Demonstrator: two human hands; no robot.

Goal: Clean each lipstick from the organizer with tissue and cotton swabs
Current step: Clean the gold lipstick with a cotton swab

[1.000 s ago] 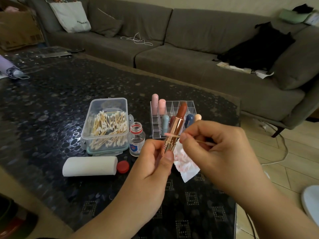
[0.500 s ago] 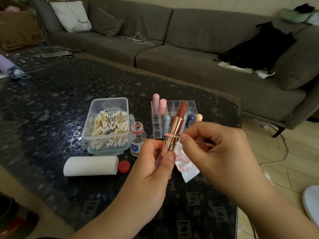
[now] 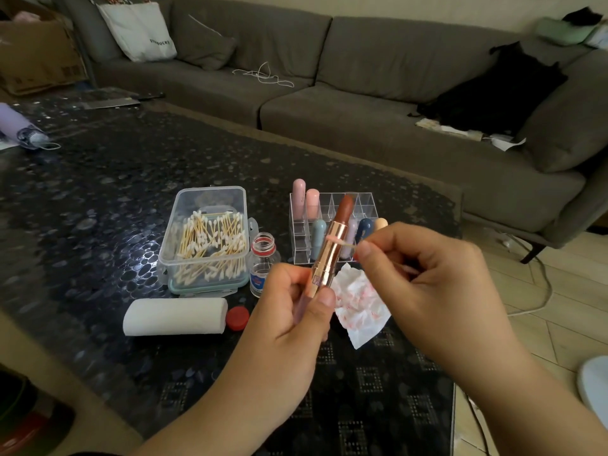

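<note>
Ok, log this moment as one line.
left hand: holds open lipstick upright | right hand: pinches cotton swab, tip on gold tube | stained tissue: on table | step: swabbing

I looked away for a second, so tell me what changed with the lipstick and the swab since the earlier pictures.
Almost nothing. The right hand still pinches the cotton swab, tip against the lipstick case's gold collar, and the left hand still grips the base. The stained tissue, organizer and swab box stayed put.
</note>
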